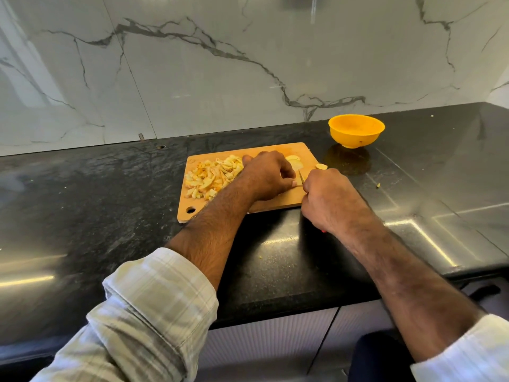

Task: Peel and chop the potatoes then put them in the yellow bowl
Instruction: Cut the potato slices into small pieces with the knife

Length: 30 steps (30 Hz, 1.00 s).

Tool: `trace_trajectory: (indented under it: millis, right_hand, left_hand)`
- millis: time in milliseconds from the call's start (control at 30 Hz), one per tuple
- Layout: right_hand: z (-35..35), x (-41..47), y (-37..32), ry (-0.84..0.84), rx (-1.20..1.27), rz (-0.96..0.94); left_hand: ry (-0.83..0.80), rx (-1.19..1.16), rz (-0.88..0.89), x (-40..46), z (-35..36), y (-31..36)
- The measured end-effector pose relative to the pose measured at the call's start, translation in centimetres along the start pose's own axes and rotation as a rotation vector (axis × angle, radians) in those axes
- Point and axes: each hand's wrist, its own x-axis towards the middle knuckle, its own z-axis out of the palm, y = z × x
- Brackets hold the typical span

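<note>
A wooden cutting board (278,203) lies on the black counter. A heap of chopped potato pieces (213,176) covers its left half. My left hand (265,176) rests curled over a potato slice (298,183) near the board's right side, pinching it with the fingertips. More pale slices (294,161) lie just behind that hand. My right hand (329,201) grips a knife (302,180); only a short bit of blade shows between the two hands, and a red bit of handle peeks out below the wrist. The yellow bowl (356,130) stands empty at the back right of the board.
The black stone counter (110,188) runs to a marble wall behind. One potato piece (321,166) sits at the board's right edge, and small scraps (379,185) lie on the counter to the right. The counter's front edge is near my elbows.
</note>
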Motion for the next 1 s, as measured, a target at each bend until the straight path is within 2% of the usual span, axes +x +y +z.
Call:
trace_trajectory:
  millis: [100,400,567,833,1000]
  right_hand:
    - [0.4,-0.2,0.9,0.097,0.069,0.004]
    - [1.3,0.7,-0.5,0.025,-0.022,-0.003]
    - [1.3,0.2,0.6,0.135,0.054,-0.039]
    - [1.5,1.0,-0.9,0.028,-0.062,-0.036]
    - [2.4,0.4,2.4,0.243,0.081,-0.077]
  left_hand:
    - [0.022,0.014,-0.019,-0.1,-0.2,-0.5]
    - [0.010,-0.073,-0.056,-0.1,-0.2,-0.6]
    - [-0.010,-0.077,-0.087,-0.1,-0.6,-0.9]
    - [-0.006,-0.087,-0.089,-0.4,-0.9,-0.6]
    - [0.023,-0.055,-0.065,-0.6,-1.1,-1.1]
